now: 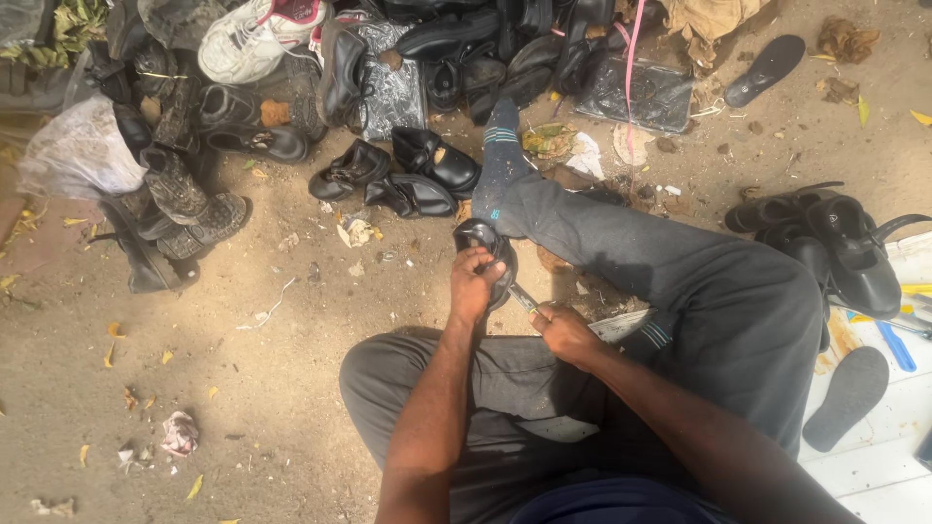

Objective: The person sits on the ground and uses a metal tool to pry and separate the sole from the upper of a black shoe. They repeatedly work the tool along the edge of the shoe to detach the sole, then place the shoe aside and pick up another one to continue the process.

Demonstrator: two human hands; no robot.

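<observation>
Between knees: one black shoe (488, 254), left hand (473, 286), right hand (563, 332), one tool (521, 298).

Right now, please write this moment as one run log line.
left hand: grips black shoe | right hand: holds thin tool against shoe | seated on dirt ground

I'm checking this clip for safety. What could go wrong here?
The tool in the right hand points toward the left hand gripping the black shoe; a slip might cut those fingers. The shoe rests by the outstretched leg, so a slip may also reach it.
</observation>
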